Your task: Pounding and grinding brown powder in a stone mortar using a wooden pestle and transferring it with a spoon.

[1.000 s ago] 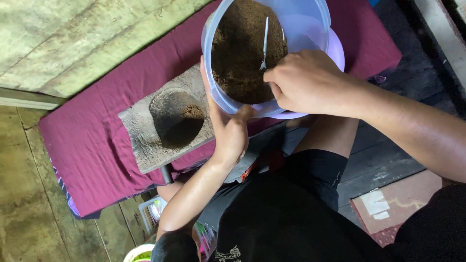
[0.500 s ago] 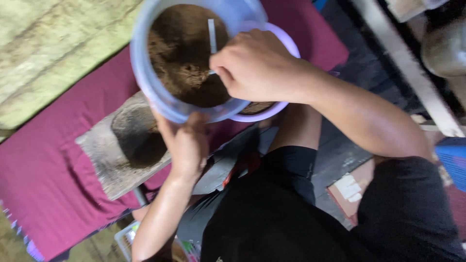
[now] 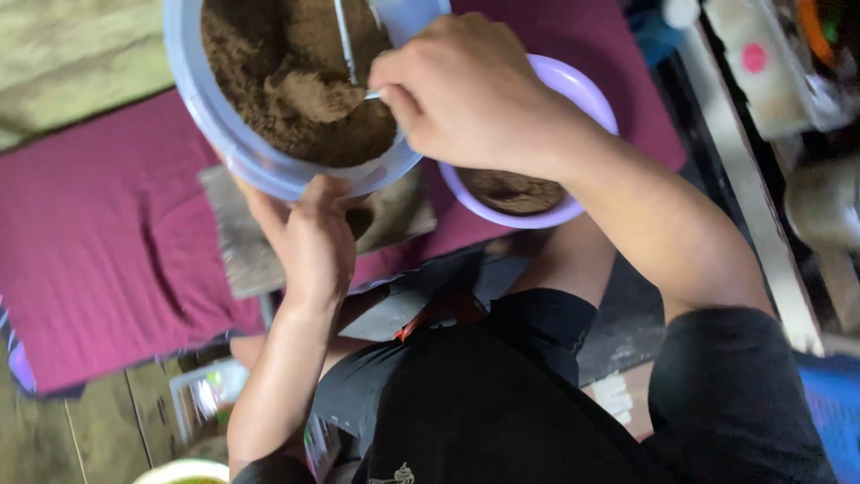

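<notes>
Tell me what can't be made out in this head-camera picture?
- Spoon: its bowl is buried in brown powder, its grip end hidden under the right hand.
- Blue tub: top cut off by the frame edge.
- Purple bowl: mostly behind that hand.
- Grey slab: hidden by tub and left hand.
- Right-side shelf items: blurred.

Home floor workspace: wooden floorboards (image 3: 98, 430), maroon mat (image 3: 98, 260), cluttered shelf (image 3: 788, 81).

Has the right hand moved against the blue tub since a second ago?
Yes. The right hand has slid from the near rim of the blue tub inward over the brown powder, spoon handle beside it.
</notes>
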